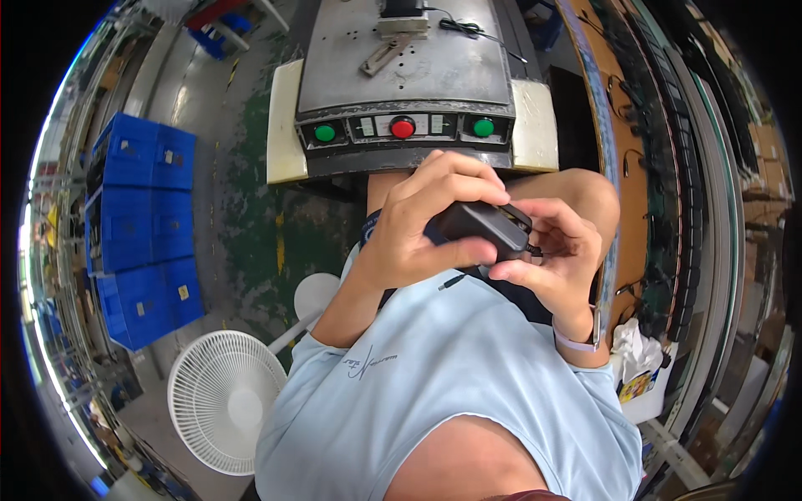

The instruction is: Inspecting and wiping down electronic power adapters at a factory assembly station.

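Note:
A black power adapter [478, 227] is held up in front of my chest, above my lap. My left hand [426, 219] wraps its left side, thumb on the near face and fingers over the far edge. At the other end, the fingers and thumb of my right hand [558, 246] close around the adapter where its cord comes out. Below the adapter dangles the cord's barrel plug [451, 282]; most of the cord is hidden by my hands. Beyond my hands is a press machine [405, 83] with a red button [402, 127] between two green buttons [324, 133].
On the machine's top sits a metal fixture [403, 27] holding another black adapter [403, 7], its coiled cord [460, 28] beside it. Blue bins [149, 224] and a white fan [227, 402] stand left. Along the right runs a wooden ledge [632, 192] with cords, beside a conveyor.

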### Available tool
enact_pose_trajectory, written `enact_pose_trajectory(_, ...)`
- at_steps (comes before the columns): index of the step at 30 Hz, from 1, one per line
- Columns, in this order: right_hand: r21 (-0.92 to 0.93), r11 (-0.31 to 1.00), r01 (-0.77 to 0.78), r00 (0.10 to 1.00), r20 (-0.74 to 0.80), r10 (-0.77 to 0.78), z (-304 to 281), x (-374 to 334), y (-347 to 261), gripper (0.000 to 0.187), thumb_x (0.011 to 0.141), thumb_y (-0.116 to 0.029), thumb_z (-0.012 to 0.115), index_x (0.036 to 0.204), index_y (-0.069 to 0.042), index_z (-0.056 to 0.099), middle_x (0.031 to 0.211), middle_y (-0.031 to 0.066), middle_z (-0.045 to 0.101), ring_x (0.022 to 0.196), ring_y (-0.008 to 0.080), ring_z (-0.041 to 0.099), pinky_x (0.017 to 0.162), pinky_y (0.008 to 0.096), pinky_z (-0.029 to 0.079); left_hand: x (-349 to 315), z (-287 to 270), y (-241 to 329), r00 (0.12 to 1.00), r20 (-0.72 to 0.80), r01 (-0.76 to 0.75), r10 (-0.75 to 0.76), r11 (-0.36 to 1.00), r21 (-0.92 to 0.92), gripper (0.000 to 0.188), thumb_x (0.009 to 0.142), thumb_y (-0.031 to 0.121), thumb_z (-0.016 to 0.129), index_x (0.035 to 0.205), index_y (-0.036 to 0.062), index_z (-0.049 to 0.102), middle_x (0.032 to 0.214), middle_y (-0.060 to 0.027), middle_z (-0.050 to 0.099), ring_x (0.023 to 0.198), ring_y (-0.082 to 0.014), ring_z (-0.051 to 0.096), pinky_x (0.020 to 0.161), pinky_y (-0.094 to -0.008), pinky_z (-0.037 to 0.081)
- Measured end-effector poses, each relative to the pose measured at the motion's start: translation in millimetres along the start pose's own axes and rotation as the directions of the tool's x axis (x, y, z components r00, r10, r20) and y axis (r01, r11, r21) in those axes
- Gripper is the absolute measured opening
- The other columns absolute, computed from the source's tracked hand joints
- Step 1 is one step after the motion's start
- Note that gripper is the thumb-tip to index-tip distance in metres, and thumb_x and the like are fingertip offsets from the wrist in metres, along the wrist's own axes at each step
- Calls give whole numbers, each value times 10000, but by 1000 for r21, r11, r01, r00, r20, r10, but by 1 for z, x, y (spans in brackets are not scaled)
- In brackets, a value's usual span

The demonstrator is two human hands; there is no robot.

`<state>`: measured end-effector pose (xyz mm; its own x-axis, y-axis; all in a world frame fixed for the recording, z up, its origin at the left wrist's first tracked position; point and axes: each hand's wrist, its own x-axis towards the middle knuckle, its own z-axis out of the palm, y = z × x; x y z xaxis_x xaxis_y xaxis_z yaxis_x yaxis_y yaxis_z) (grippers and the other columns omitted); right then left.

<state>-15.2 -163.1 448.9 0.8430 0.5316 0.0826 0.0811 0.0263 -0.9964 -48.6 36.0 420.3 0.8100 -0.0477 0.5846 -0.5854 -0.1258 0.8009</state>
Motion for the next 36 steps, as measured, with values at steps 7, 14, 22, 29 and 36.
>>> enact_pose_trajectory(7, -303, 940, 154, 988, 70, -139, -6, 5, -16, 509, 572, -109, 935, 982, 17, 661, 755, 16, 616, 607, 102, 506, 566, 194, 426, 3, -3, 15, 990, 138, -37, 18, 990, 136, 515, 633, 145, 853, 1102, 34, 670, 1130, -141, 634, 939, -240, 589, 791, -307, 490)
enact_pose_trajectory(14, -357, 893, 273, 959, 179, -222, -15, 6, -26, 309, 711, -98, 838, 941, 14, 665, 746, 29, 583, 590, 124, 466, 535, 237, 399, -16, 12, 23, 997, -43, 77, -67, 952, 295, 501, 624, 32, 793, 1111, 41, 676, 1159, -101, 633, 1057, -244, 585, 905, -344, 505)
enact_pose_trajectory(22, -528, 770, 360, 933, 214, -290, -14, 2, -35, 136, 782, -8, 741, 890, 34, 669, 789, 54, 618, 583, 121, 447, 529, 219, 354, -17, 14, 17, 993, -58, 110, -99, 970, 218, 549, 645, 51, 784, 1171, 37, 628, 1223, -109, 597, 1048, -252, 584, 891, -346, 497)
enact_pose_trajectory(29, -520, 775, 359, 933, 180, -311, -15, 1, -34, 101, 794, 23, 710, 882, 27, 660, 823, 56, 630, 579, 128, 442, 525, 228, 350, -19, 17, 16, 993, 5, 113, -118, 963, 244, 596, 714, 134, 798, 1248, 46, 549, 1204, -120, 571, 1003, -266, 576, 869, -347, 472)
enact_pose_trajectory(36, -500, 790, 354, 932, 255, -257, -17, 5, -35, 89, 796, 36, 695, 844, 23, 621, 843, 63, 627, 588, 138, 455, 531, 240, 362, -24, 16, 15, 990, 36, 127, -137, 970, 207, 613, 726, 188, 818, 1250, 38, 535, 1168, -126, 563, 977, -271, 568, 857, -348, 462)
